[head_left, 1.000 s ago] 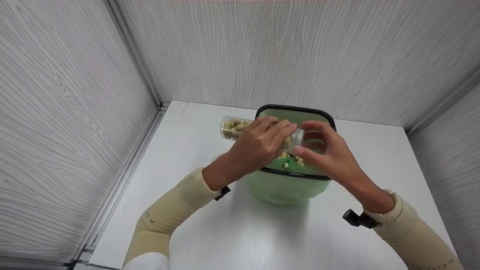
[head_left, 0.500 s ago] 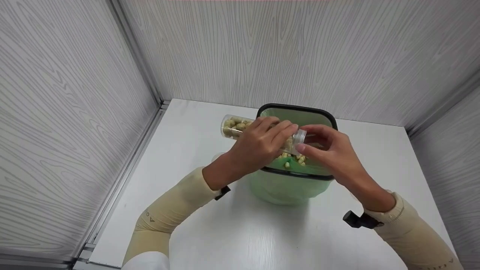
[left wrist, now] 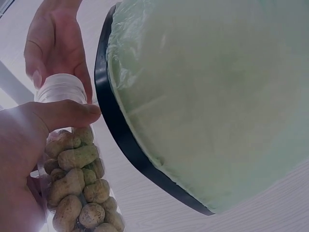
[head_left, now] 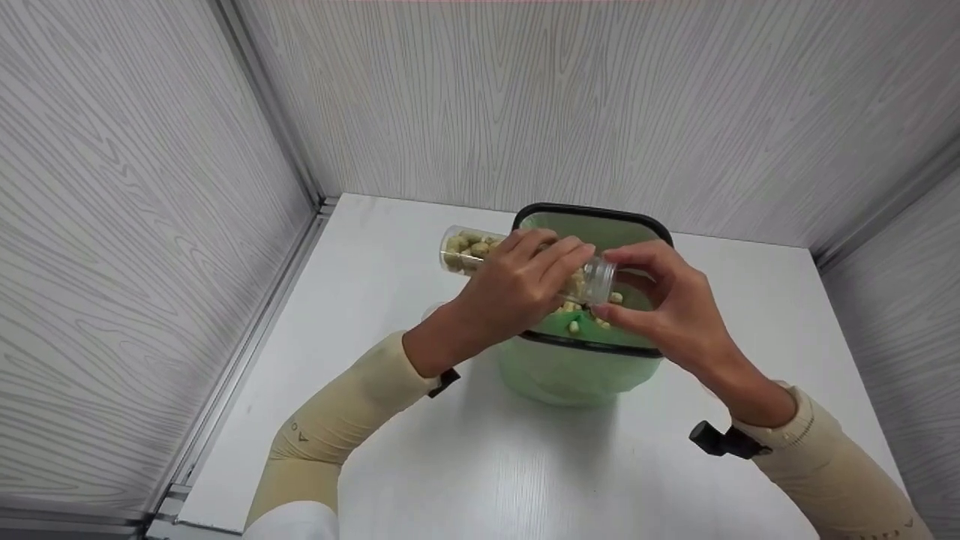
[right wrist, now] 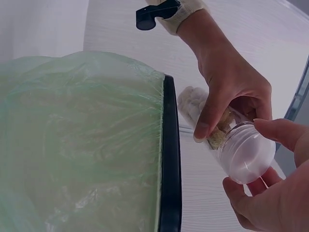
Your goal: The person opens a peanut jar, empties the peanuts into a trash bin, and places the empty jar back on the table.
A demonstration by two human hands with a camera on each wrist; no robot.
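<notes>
My left hand (head_left: pixel 517 281) grips the middle of a clear plastic jar (head_left: pixel 459 251), fingers over the top and thumb along its side. The jar holds unshelled peanuts (left wrist: pixel 77 179) and lies nearly level above a bin (head_left: pixel 577 375), tilted slightly down to the right. At its right end is a translucent lid (right wrist: pixel 247 153). My right hand (head_left: pixel 679 307) holds that lid's edge between thumb and fingertips. Inside the bin, loose peanuts (head_left: pixel 574 327) lie on the green bag.
The bin has a black rim (head_left: pixel 592 346) and a green bag liner (right wrist: pixel 87 140). A clear rounded edge (head_left: pixel 431 309) shows beside my left wrist, mostly hidden. Wood-grain walls (head_left: pixel 480 105) enclose the white table (head_left: pixel 525 480) at the back and sides.
My right fingers first closed in on the lid, then spread to a different place around its edge. The left hand and the jar stay almost where they were.
</notes>
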